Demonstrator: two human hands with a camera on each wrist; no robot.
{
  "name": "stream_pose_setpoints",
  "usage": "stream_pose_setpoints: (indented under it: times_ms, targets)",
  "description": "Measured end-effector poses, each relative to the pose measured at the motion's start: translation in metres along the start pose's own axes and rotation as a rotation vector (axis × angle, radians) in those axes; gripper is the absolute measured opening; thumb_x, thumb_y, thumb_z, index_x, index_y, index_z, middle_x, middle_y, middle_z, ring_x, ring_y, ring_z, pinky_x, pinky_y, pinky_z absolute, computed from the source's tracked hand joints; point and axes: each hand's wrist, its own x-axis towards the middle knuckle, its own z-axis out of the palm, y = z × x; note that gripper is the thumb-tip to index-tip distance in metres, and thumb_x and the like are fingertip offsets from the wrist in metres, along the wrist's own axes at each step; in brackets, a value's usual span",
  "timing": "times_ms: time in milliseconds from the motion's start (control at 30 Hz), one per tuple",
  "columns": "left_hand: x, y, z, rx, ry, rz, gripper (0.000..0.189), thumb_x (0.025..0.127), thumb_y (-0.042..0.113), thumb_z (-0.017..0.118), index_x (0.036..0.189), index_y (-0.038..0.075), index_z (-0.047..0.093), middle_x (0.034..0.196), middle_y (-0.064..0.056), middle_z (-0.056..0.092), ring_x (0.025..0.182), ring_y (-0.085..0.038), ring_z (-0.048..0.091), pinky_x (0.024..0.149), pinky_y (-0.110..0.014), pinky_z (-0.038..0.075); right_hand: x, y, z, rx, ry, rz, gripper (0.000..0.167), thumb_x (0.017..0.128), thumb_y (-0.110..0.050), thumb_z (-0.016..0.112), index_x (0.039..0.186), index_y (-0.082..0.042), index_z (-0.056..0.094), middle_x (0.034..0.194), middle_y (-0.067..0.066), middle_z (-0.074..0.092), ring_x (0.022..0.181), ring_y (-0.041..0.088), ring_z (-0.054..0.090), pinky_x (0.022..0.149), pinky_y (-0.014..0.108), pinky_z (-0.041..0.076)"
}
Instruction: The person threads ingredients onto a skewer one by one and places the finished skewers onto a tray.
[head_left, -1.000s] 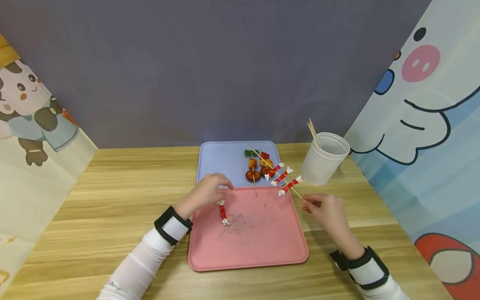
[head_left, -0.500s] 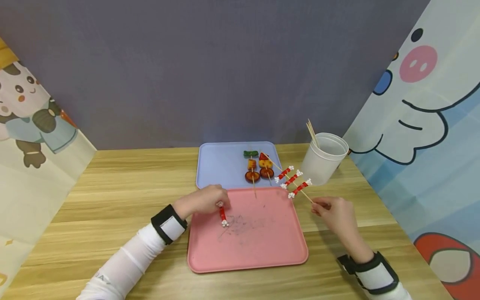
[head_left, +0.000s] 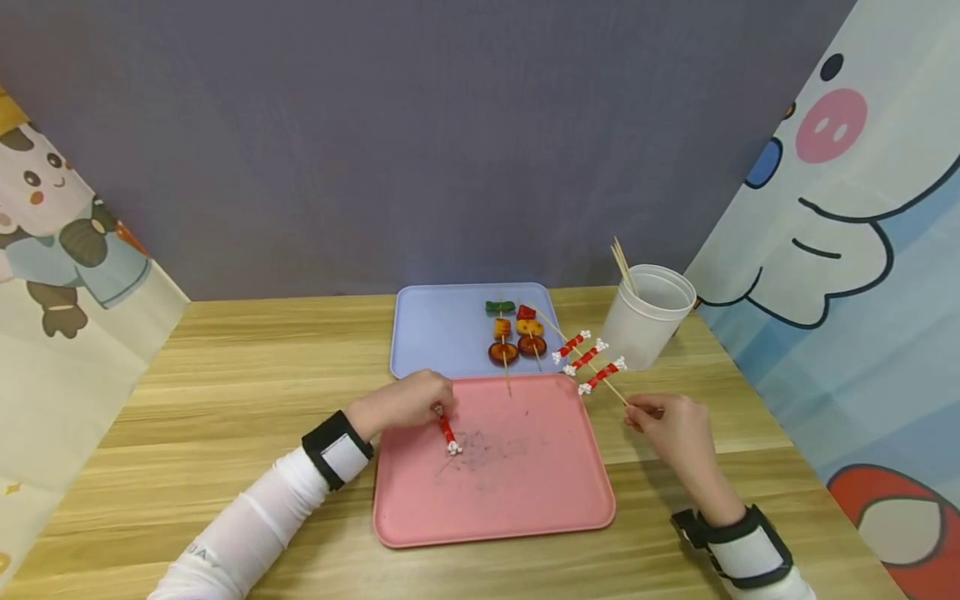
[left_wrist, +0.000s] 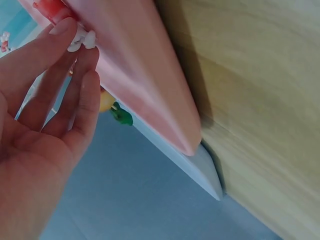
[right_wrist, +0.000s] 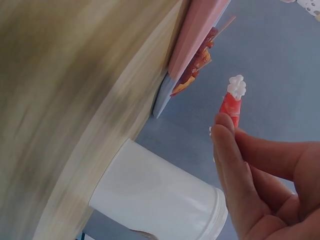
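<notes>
A red toy food piece with white knobbed ends [head_left: 447, 430] is at the left of the pink tray [head_left: 540, 492]. My left hand [head_left: 412, 398] pinches its far end between thumb and fingers; the left wrist view shows the thumb [left_wrist: 55, 37] against a white knob. Above the table, right of the tray, my right hand [head_left: 675, 425] pinches the lower end of a wooden skewer [head_left: 617, 395]. Three similar red pieces [head_left: 585, 360] are threaded on it crosswise. One red piece [right_wrist: 231, 106] shows beyond the fingertips in the right wrist view; the others are mostly hidden.
Behind the pink tray is a blue tray [head_left: 435, 329] bearing two finished-looking food skewers [head_left: 503, 354], one stick overlapping the pink tray. A white tub [head_left: 643, 329] with several bare sticks [head_left: 622, 265] stands at the back right. A grey partition [head_left: 450, 150] rises behind the table.
My left hand has come down and taken hold of the loose red piece, which has turned slightly. My right hand has moved a little right with the loaded skewer.
</notes>
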Motion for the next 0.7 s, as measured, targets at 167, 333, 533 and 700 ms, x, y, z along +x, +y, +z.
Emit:
stream_pose_setpoints:
  times_ms: [167,333,533,700]
  targets:
    - [-0.0008,-0.0018,0.0009,-0.025,0.018,0.005,0.022,0.071,-0.007,0.072,0.080,0.014,0.075,0.080,0.002,0.070,0.077,-0.011,0.063,0.075,-0.025,0.051,0.0001,0.0008,0.0007,0.006,0.003,0.000,0.008,0.080,-0.007,0.073,0.086,-0.001,0.076,0.068,0.006,0.072,0.057,0.012,0.068,0.049,0.018,0.046]
    - [-0.0004,-0.0031,0.0017,-0.049,0.023,-0.002,0.023,0.071,-0.007,0.072,0.081,0.013,0.076,0.082,0.002,0.071,0.079,-0.010,0.063,0.077,-0.025,0.052,-0.0003,0.0013,0.0008,-0.012,0.009,0.010,0.009,0.080,-0.009,0.073,0.086,-0.002,0.076,0.068,0.004,0.072,0.059,0.014,0.068,0.051,0.021,0.045]
    - [-0.0004,-0.0041,0.0033,-0.058,0.020,-0.015,0.023,0.071,-0.007,0.072,0.081,0.014,0.076,0.082,0.002,0.071,0.080,-0.010,0.064,0.077,-0.025,0.052,-0.0002,0.0020,0.0011,-0.018,0.000,0.022,0.010,0.081,-0.009,0.073,0.087,-0.002,0.076,0.069,0.004,0.072,0.060,0.014,0.068,0.052,0.022,0.044]
    - [0.0000,-0.0042,0.0044,-0.068,0.020,-0.015,0.024,0.071,-0.008,0.072,0.081,0.014,0.076,0.082,0.002,0.071,0.080,-0.010,0.064,0.077,-0.025,0.052,-0.0001,0.0020,0.0010,-0.016,-0.012,0.034,0.010,0.081,-0.010,0.073,0.088,-0.002,0.076,0.069,0.004,0.072,0.060,0.013,0.068,0.051,0.021,0.043]
